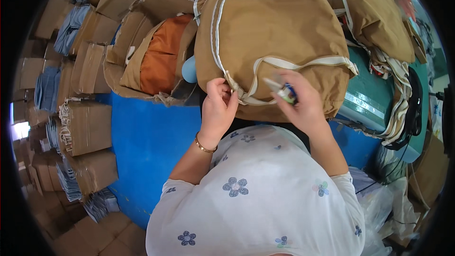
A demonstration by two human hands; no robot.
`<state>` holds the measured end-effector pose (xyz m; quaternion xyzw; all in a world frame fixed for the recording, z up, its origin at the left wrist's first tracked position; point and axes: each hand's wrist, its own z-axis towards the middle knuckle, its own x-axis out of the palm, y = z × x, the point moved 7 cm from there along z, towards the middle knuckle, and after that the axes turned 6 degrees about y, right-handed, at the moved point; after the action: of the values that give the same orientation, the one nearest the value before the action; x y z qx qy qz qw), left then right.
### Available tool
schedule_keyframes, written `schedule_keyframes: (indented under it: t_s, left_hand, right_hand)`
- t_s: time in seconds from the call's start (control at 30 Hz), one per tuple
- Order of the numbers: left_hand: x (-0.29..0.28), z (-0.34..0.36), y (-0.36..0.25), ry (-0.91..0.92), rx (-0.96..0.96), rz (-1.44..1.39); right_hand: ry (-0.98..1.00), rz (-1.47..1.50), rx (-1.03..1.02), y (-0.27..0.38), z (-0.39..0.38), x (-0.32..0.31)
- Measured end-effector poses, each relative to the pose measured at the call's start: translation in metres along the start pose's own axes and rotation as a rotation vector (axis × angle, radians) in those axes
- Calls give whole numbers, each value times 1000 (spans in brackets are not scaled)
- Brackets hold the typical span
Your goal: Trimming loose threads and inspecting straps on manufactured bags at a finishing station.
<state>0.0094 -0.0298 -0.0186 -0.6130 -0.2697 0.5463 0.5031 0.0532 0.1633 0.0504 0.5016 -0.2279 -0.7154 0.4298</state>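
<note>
In the head view, the tan bag (275, 28) lies just beyond your fingers, your left hand (219, 114) pinching its strap end (231, 79) between thumb and fingertips, while your right hand (304, 102) is curled around a small blurred tool (290, 94), likely snips, just right of that pinch. The cloth looks light, soft and apt to fold, so you do best to hold the firmer white-edged webbing (294, 65) between your fingertips, close to the tool's tip.

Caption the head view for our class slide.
Left hand pinches white strap on tan bag; right hand holds a small tool.
</note>
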Motion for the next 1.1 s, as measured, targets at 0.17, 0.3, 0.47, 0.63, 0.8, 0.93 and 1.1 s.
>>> schedule_keyframes:
  t_s: [0.17, 0.3, 0.47, 0.63, 0.8, 0.93, 1.1]
  left_hand:
    - [1, 4, -17, -72, 125, -434]
    - [-21, 5, -47, -120, 381, 263]
    - [-13, 9, -23, -49, 94, -464]
    - [-1, 7, -34, 103, 41, -582]
    - [2, 5, -46, 189, 61, -476]
    - [5, 2, -50, 213, 75, -420]
    - [7, 1, -52, 230, 74, -434]
  right_hand:
    - [116, -180, -21, -9, 36, 19]
    - [343, -181, 152, -8, 25, 12]
    - [586, 232, 299, -2, 0, 23]
    - [287, -111, 57, 8, 8, 7]
    - [278, -115, -1, 11, 2, 8]
    - [266, -137, -7, 10, -2, 6]
    - [278, -128, 4, 9, -5, 5]
